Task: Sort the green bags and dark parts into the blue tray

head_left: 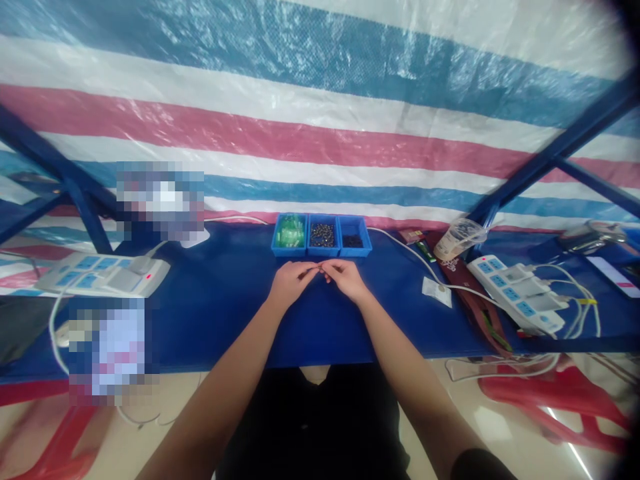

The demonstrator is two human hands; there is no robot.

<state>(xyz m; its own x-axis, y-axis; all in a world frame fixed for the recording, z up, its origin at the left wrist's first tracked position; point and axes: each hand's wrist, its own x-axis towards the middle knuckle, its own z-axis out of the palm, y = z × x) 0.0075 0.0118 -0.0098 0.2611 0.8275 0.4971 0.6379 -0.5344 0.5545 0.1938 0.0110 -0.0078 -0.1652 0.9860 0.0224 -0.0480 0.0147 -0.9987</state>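
My left hand [293, 280] and my right hand [347, 277] meet fingertip to fingertip above the blue table [323, 333]. Both are closed in a pinch. Whatever sits between the fingertips is too small to make out. Just beyond them stand three small blue bins side by side. The left bin [289, 253] holds green translucent pieces [291, 231]. Small shiny metal parts [323, 235] lie in the middle bin [323, 252]. In the right bin [355, 253] there are tiny dark parts [353, 241].
White power strips stand at left [153, 277] and right [517, 293], with trailing cables. To the right lie a plastic cup [460, 239], a small white packet [437, 292], a dark red strap [467, 293] and a phone [613, 275]. Striped sheeting [320, 133] hangs behind the table.
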